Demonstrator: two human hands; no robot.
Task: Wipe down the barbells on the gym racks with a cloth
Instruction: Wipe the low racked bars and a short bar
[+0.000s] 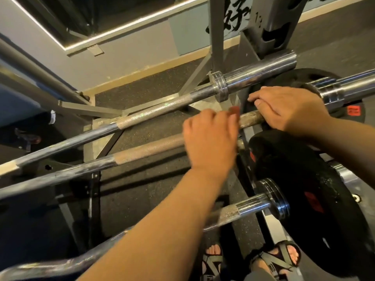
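Observation:
Three barbells lie across the rack. The far barbell (154,112) is chrome with a bare sleeve at the upper right. The middle barbell (146,151) has dull, brownish knurling. My left hand (209,138) lies over it with fingers curled around the far side, blurred. A small red patch (233,110) shows at the fingertips; I cannot tell what it is, and no cloth is plainly visible. My right hand (288,110) grips the same bar next to a black plate (288,151). The near barbell (243,209) passes under my left forearm.
A large black weight plate (324,230) sits on the near bar at the lower right. Grey rack uprights (216,27) and floor braces stand behind the bars. Another chrome sleeve (349,88) enters from the right. My sandalled feet (284,258) stand on dark rubber flooring.

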